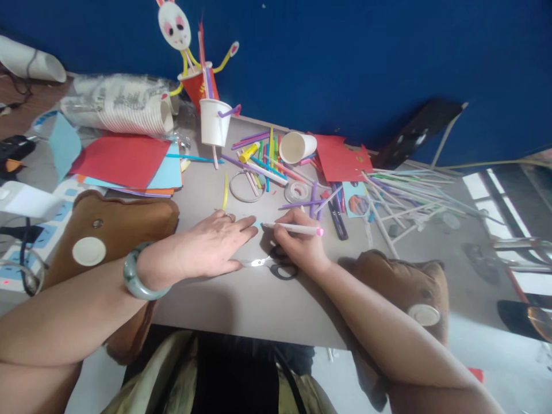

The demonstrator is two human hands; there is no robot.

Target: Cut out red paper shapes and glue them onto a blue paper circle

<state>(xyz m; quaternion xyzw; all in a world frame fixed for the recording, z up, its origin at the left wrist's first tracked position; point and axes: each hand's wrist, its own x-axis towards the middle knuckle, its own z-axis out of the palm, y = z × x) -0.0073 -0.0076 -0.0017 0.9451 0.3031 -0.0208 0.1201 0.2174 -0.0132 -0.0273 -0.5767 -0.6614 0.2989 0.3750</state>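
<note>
My right hand (302, 241) is closed around a white marker with a pink end (302, 229), its tip pointing left at a small blue piece (258, 224) on the grey table (259, 305). Palm down, my left hand (211, 244) lies on the table with its fingers spread, the fingertips beside the blue piece. Scissors with dark handles (284, 271) lie between the hands, their blades toward my left thumb. A yellow straw piece (225, 191) rests just beyond my left hand.
Behind the hands are straw pieces, a tape roll (298, 191), a tipped paper cup (297, 148) and a cup figure (215, 123). Red paper (123, 160) is at left, long straws (405, 192) at right. Brown cushions (116, 224) flank the work area.
</note>
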